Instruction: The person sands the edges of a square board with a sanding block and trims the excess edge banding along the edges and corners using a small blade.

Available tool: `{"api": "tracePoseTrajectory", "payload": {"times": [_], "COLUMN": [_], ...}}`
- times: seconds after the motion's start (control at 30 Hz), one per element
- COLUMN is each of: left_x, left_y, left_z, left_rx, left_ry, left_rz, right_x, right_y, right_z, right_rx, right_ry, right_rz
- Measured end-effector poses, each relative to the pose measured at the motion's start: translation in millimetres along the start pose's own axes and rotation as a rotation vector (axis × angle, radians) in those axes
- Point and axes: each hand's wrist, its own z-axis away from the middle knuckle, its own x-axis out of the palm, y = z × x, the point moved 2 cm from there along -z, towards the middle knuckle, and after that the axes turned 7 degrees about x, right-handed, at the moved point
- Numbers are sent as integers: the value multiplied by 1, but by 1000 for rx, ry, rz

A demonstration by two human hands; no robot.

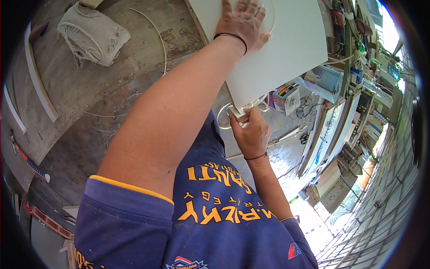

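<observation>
A white panel lies at the top of the view, with one corner pointing toward me. My left hand rests on its face, fingers spread and holding nothing. At the panel's near corner, my right hand pinches a small block-like piece, pale on top and brown below, pressed against the edge. Its exact kind is partly hidden by the fingers. A thin white strip curls in loops beside this hand and under the corner.
A crumpled grey cloth lies on the stained worktop at the upper left. A hammer and curved strips are at the far left. Right of the panel stand a small box and a clear plastic container, with cluttered shelving beyond.
</observation>
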Motion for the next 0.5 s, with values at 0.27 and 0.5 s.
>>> {"api": "tracePoseTrajectory", "payload": {"times": [0.27,0.5], "left_x": [-5,-8], "left_y": [3,1], "left_z": [-4,-2], "left_rx": [0,-21], "left_ry": [-39,-66], "left_rz": [-11,-22], "right_x": [4,10], "right_y": [5,13], "right_z": [0,2], "right_rx": [-24,-99], "right_ry": [26,103], "right_rz": [-22,-172]}}
